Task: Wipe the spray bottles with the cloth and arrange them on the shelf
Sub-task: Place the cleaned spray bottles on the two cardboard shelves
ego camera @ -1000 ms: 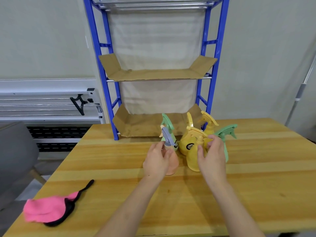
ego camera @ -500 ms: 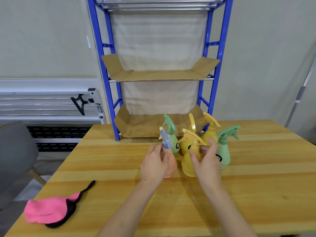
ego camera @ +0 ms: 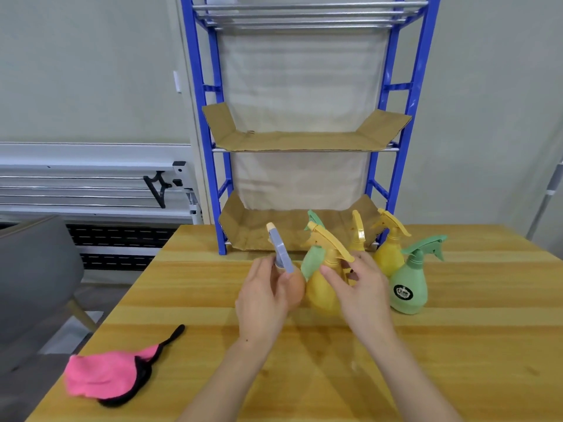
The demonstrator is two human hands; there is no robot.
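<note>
A plain pale grey-green wall [ego camera: 76,71] fills the back of the room, with a small white switch plate [ego camera: 177,81] on it. Low on the left runs a white metal rail unit [ego camera: 91,184] with silver bars and a black bracket [ego camera: 157,187]; a dark grille [ego camera: 122,239] sits beneath it. A grey chair [ego camera: 33,275] (only its rounded back and one pale wooden leg show) stands at the left edge beside a wooden table [ego camera: 457,345] of yellowish planks. A pale floor [ego camera: 76,330] shows under the chair. At far right a grey pole [ego camera: 548,190] leans against the wall. The light is soft and even.
</note>
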